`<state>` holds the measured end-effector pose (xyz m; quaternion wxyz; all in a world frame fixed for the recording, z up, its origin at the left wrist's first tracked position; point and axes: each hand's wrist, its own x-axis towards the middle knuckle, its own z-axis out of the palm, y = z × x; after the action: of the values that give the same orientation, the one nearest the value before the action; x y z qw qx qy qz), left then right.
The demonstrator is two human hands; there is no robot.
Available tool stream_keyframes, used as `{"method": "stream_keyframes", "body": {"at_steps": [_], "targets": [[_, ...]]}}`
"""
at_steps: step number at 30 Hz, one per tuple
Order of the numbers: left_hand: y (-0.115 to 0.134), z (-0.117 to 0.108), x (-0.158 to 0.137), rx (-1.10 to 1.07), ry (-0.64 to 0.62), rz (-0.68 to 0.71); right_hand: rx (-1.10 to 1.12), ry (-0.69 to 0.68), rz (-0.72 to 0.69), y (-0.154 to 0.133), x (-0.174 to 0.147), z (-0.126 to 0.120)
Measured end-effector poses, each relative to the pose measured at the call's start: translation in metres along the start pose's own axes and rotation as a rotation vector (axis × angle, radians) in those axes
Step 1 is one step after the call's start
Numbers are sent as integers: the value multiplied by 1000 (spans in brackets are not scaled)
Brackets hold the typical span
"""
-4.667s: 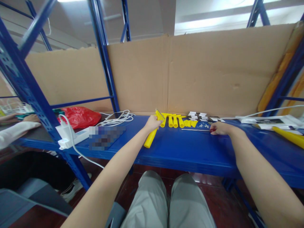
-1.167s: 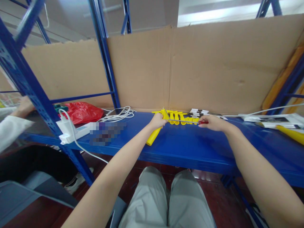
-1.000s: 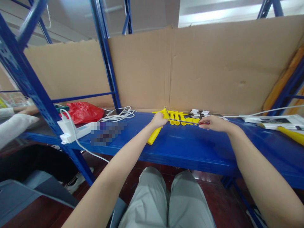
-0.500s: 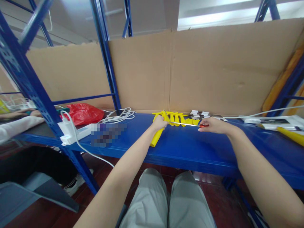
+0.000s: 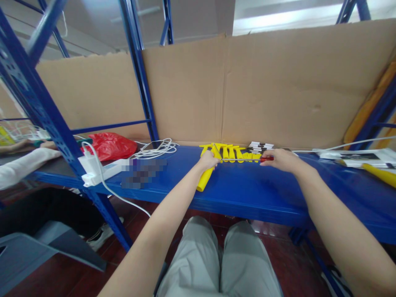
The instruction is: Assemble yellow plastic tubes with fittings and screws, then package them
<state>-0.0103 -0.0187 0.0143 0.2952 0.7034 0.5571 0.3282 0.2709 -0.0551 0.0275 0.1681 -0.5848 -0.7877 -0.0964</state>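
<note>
At frame ctr I've L hand (image 5: 208, 160) gripping a yellow tool (image 5: 204, 181) w/ tubular hndl, R hand (image 5: 278, 160) holding a thin-shafted, red-hndl screwdriver (image 5: 264, 159).

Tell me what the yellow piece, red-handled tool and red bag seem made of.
Yellow piece: probably plastic, smooth and evenly coloured.
Red-handled tool: shaft likely metal, thin and shiny grey; handle perhaps plastic, partly hidden by the right hand.
Red bag: seemingly thin plastic, judging by its glossy creases.
</note>
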Motion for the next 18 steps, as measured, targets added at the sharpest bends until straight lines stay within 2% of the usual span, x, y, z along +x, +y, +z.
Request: {"method": "stream_keyframes", "body": {"at_steps": [9,18], "targets": [[-7,1,5,4,3,-2,-152,-12,4,-15,-2,0],[-3,-5,0,109,21,-7,-18,-172,-38,-17,0,5]]}}
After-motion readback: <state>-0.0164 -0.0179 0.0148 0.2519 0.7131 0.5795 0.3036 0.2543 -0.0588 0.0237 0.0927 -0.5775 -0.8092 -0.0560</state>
